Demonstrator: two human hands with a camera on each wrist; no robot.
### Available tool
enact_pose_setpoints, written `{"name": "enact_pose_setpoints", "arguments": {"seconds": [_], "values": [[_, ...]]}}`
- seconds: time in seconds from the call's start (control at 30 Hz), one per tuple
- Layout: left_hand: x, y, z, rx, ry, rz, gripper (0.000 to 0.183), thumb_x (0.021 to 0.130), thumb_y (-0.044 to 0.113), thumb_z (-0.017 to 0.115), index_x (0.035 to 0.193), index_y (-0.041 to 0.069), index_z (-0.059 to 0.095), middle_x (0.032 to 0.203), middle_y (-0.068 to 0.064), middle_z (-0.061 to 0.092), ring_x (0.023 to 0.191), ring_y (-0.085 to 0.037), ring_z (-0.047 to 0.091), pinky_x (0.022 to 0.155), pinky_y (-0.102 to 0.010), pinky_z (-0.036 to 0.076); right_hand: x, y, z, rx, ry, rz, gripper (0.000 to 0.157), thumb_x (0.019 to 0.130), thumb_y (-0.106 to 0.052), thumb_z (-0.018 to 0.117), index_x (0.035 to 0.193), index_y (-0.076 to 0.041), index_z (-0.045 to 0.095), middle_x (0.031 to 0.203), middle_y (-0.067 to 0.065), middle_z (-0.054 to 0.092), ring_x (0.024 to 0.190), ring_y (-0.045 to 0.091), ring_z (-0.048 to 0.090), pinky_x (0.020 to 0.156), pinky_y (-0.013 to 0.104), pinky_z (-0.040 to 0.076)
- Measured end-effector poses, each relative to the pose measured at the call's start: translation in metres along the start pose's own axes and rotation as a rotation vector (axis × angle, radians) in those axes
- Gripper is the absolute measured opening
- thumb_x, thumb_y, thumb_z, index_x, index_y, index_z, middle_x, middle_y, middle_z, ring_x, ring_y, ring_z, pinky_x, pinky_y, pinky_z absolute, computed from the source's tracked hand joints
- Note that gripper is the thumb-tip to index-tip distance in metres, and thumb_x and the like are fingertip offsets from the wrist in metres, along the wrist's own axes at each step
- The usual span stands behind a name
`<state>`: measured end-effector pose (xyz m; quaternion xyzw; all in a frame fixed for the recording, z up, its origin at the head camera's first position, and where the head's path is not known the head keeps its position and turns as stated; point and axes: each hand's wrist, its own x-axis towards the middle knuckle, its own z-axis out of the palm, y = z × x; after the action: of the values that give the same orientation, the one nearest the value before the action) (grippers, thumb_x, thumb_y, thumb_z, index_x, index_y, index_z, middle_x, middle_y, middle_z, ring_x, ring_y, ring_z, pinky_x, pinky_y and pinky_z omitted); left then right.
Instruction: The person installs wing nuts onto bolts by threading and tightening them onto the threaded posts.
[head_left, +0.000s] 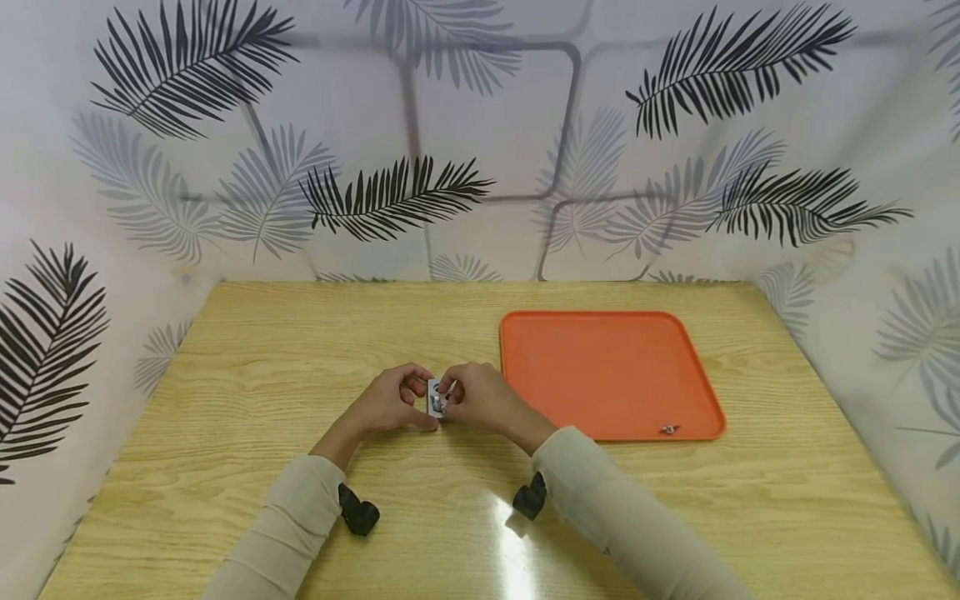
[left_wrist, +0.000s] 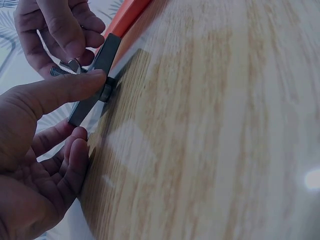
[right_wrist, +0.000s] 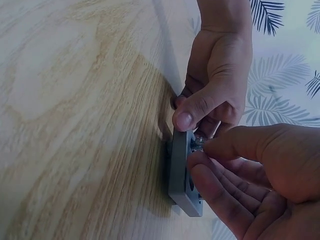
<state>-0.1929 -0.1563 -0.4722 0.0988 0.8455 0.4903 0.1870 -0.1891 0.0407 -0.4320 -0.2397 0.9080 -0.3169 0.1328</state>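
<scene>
A small grey metal plate [head_left: 432,390] with holes and bolts through it stands just over the tabletop, seen edge-on in the right wrist view. My left hand [head_left: 390,402] holds the plate by its edges, thumb on the near side and fingers at the far side. From the right, my right hand [head_left: 482,397] pinches a small shiny wing nut [right_wrist: 199,143] between thumb and index finger, at one of the bolts. Its fingertips partly hide the nut. In the left wrist view, a threaded bolt [left_wrist: 59,71] sticks out from the plate, and a bolt head [left_wrist: 106,93] shows underneath.
An orange tray [head_left: 600,367] lies to the right of the hands on the wooden table [head_left: 300,333]. Near its front right corner rests another small metal wing nut [head_left: 670,429]. A leaf-patterned cloth [head_left: 487,125] hangs behind the table and along its sides.
</scene>
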Motion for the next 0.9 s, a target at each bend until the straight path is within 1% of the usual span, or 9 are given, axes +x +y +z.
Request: {"name": "enact_pose_setpoints", "arguments": {"seconds": [0.13,0.23,0.37,0.67,0.83,0.9], "values": [[-0.0010,0.0008,-0.0006,0.008,-0.002,-0.002,0.058,0.075,0.011,0.087,0.124,0.003,0.057,0.106,-0.010,0.056,0.084,-0.020,0.045,0.077,-0.032,0.042,0.0031,-0.0006,0.0017,0.005,-0.019,-0.009,0.023,0.084,-0.002,0.073,0.106,-0.002,0.070,0.079,0.006,0.074,0.066,0.007,0.064,0.063,0.018,0.049],[-0.0010,0.0005,-0.0007,0.007,-0.004,0.002,0.057,0.075,0.011,0.086,0.124,0.003,0.057,0.106,-0.011,0.056,0.084,-0.020,0.045,0.077,-0.032,0.042,0.0046,-0.0008,0.0033,0.005,-0.030,-0.007,0.025,0.084,-0.004,0.074,0.109,-0.001,0.070,0.079,0.006,0.075,0.067,0.008,0.065,0.064,0.019,0.051],[-0.0007,-0.0004,-0.0008,0.001,-0.006,0.007,0.057,0.075,0.010,0.086,0.124,0.003,0.057,0.106,-0.011,0.056,0.083,-0.020,0.045,0.077,-0.032,0.042,0.0048,-0.0019,0.0044,0.000,-0.035,0.003,0.025,0.085,-0.007,0.075,0.109,-0.001,0.071,0.082,0.007,0.075,0.071,0.011,0.068,0.067,0.023,0.054],[-0.0004,0.0001,-0.0004,-0.012,-0.004,0.012,0.057,0.075,0.009,0.086,0.123,0.002,0.057,0.105,-0.010,0.056,0.082,-0.019,0.044,0.076,-0.032,0.042,0.0026,-0.0022,0.0040,-0.012,0.008,-0.013,0.017,0.084,-0.004,0.074,0.100,0.001,0.074,0.082,0.009,0.075,0.073,0.014,0.070,0.067,0.025,0.056],[-0.0007,-0.0003,-0.0004,-0.010,-0.003,0.008,0.058,0.074,0.009,0.086,0.124,0.002,0.057,0.105,-0.010,0.055,0.082,-0.020,0.044,0.077,-0.032,0.042,0.0020,-0.0018,0.0039,-0.006,0.022,-0.003,0.010,0.082,0.000,0.071,0.092,0.000,0.074,0.081,0.009,0.076,0.070,0.011,0.067,0.063,0.021,0.052],[-0.0008,-0.0002,-0.0003,-0.011,-0.002,0.009,0.058,0.074,0.009,0.087,0.124,0.002,0.057,0.105,-0.010,0.055,0.082,-0.020,0.044,0.076,-0.032,0.042,0.0021,-0.0019,0.0040,-0.006,0.023,0.006,0.006,0.082,-0.001,0.071,0.088,-0.002,0.073,0.080,0.009,0.075,0.068,0.010,0.065,0.062,0.020,0.051]]}}
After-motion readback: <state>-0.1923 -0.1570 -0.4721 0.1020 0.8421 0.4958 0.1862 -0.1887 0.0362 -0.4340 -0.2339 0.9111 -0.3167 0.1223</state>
